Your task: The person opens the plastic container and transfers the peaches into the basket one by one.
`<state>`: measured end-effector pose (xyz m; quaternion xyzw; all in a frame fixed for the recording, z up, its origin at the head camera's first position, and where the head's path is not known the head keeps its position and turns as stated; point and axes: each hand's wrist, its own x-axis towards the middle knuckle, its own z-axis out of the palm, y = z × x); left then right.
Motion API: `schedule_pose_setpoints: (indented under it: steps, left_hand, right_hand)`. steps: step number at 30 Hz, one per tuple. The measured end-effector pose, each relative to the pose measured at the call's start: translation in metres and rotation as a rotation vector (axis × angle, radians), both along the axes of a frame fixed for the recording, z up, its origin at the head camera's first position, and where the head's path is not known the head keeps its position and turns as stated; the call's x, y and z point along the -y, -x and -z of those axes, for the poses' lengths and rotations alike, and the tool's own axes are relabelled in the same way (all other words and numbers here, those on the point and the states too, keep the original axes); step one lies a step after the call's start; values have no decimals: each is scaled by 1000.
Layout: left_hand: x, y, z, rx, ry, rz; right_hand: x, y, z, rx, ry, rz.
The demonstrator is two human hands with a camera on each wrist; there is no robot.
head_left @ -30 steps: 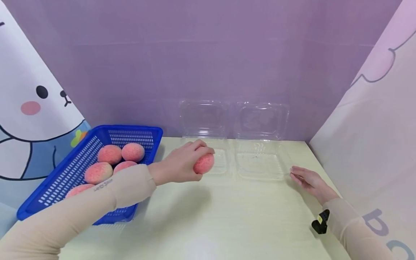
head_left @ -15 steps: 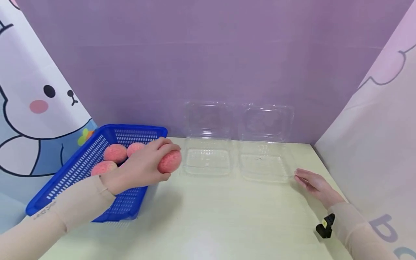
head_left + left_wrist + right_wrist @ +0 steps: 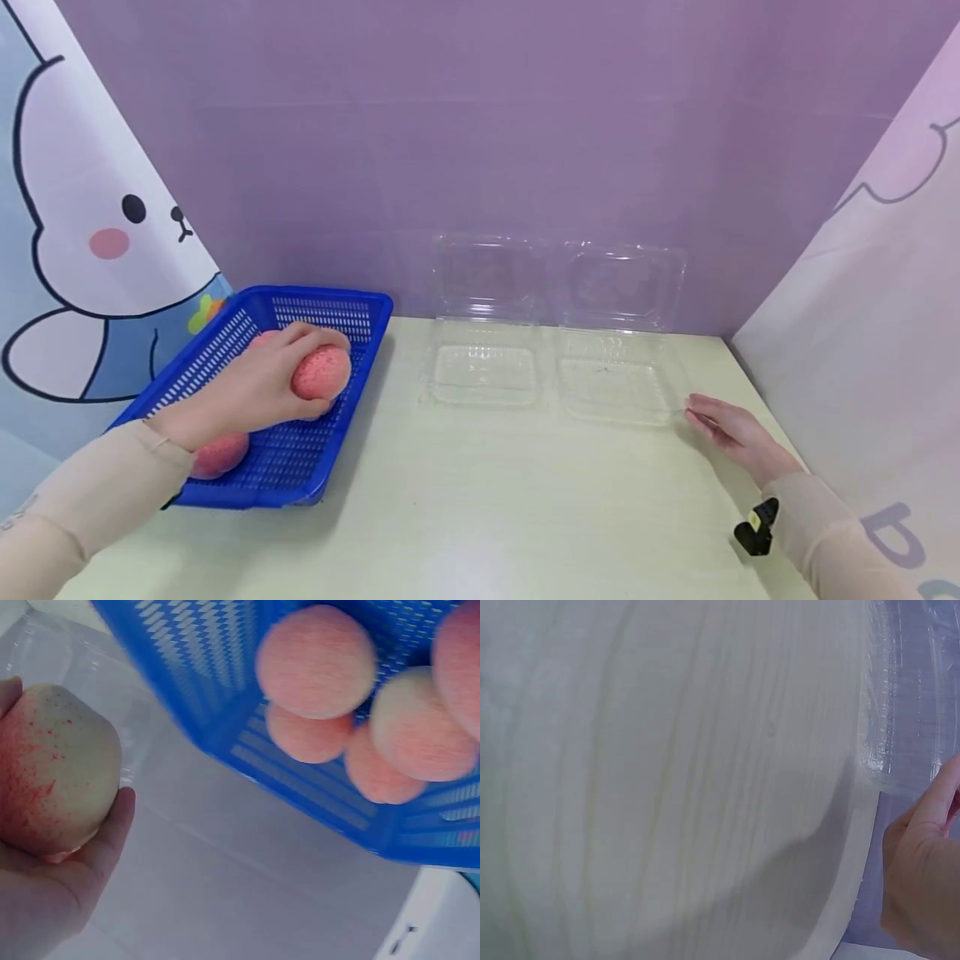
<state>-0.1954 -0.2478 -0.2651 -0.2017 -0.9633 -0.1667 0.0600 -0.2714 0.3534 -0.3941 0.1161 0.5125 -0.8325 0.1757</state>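
My left hand [image 3: 258,379] grips a pink peach [image 3: 321,372] over the blue basket [image 3: 358,392], with fingers over its top and the thumb under its near side. In the left wrist view the held peach [image 3: 64,769] shows a pale, red-speckled side, and several more peaches [image 3: 315,664] lie in the basket. Across the table, my right hand [image 3: 738,437] has its fingertips right at the edge of the right-hand clear plastic container [image 3: 611,387]. In the right wrist view that hand [image 3: 926,881] reaches to the corner of clear plastic [image 3: 907,697], its fingers partly cut off.
A second clear container [image 3: 483,375] stands left of the first, both with lids raised against the purple backdrop [image 3: 480,150]. Printed cloth panels [image 3: 82,250] flank the table [image 3: 480,492]. A black device [image 3: 756,527] sits at the right wrist.
My left hand has carried the peach leftward from near the left container to over the basket. The right hand keeps its place by the container, while the head view has shifted slightly.
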Motion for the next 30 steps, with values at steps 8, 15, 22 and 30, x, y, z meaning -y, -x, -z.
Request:
schedule_pose_setpoints:
  steps: [8,15,22,30]
  left_hand:
    - [29,-2,24,149,-1,-20]
    - [43,-3,50,166,-22,25]
    - [53,0,71,214,25,54]
    - [57,0,90,234,28,45]
  right_hand:
    - [-3,-1,3,-8,8,-3]
    - [-5,-3,3,-11,14,9]
    - [-4,-3,1,-13,8,1]
    - [-3,-5,0,-11,10,1]
